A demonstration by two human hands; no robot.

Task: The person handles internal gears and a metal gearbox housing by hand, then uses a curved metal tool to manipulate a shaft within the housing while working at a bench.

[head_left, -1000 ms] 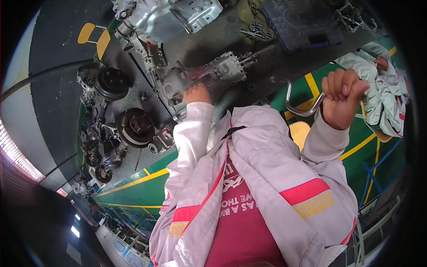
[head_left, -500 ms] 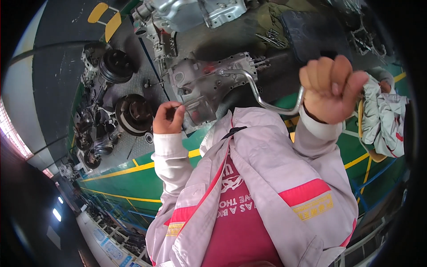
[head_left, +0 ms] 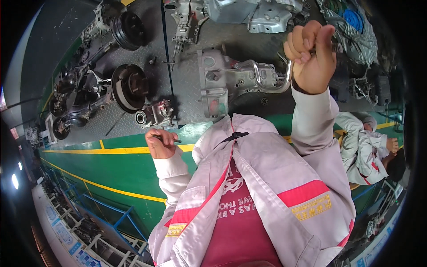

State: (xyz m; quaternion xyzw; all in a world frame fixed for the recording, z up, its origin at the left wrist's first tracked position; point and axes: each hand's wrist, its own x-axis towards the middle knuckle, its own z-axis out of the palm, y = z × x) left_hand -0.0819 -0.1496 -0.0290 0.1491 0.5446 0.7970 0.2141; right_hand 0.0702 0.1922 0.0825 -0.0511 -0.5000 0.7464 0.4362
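1. Looking down, the biggest thing below me is the grey gearbox casing (head_left: 227, 82) on the chequered metal floor (head_left: 182, 58), with a brake disc (head_left: 129, 86) and an axle (head_left: 84, 66) off to my left and more grey housings (head_left: 249, 13) beyond it.
2. My right hand (head_left: 311, 55) is raised beside the casing – fingers curled tight into a fist around the end of a bent steel crank handle (head_left: 271, 80).
3. The crank handle drops from my fist, bends, runs as a bar toward my left, then curves up near the top of the casing; I cannot tell whether its far end touches the casing. Its long axis lies roughly left–right across the casing.
4. My left hand (head_left: 161, 143) sits lower, near my chest, over the green floor (head_left: 124, 173) just short of the yellow line (head_left: 111, 150). It is well apart from the casing, so my right hand is plainly the nearer one.
5. The left fingers are pressed together around a thin dark rod (head_left: 174, 140). Its short free tip points to my right, toward my jacket (head_left: 267, 178); the axis is close to level. What kind of tool it is I cannot tell.
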